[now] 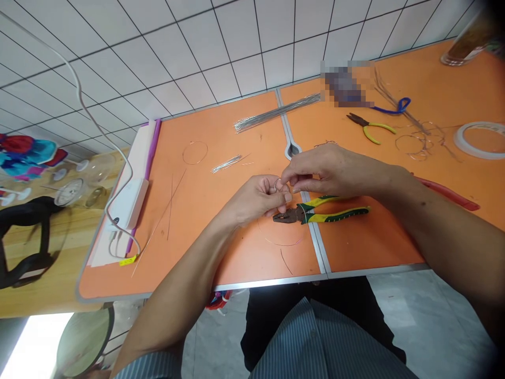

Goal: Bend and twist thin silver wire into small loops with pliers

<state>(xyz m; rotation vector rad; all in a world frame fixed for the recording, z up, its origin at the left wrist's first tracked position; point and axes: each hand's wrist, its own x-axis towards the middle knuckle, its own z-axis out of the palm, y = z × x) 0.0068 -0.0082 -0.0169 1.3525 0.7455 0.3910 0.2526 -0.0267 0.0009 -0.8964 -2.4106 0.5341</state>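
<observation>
My left hand (262,196) is closed in a pinch on a thin metal wire (278,184), which shows a small curl between the fingertips. Close against it, my right hand (325,168) has its thumb and forefinger pinched at the same wire; its exact hold is partly hidden. A thin curved wire (282,244) shows below the hands; I cannot tell whether it is part of the held one. Combination pliers (300,215) with green and yellow handles lie just beneath my right hand, jaws to the left. A short bit of wire (286,261) rests near the table's front edge.
A long wire bundle (276,113), a short bundle (226,163) and a wire ring (194,152) lie on the orange table (197,210). Rightward are small yellow-handled pliers (371,128), tangled wire (422,142), a red handle (450,193) and a white ring (481,139). A power strip (126,205) stands left.
</observation>
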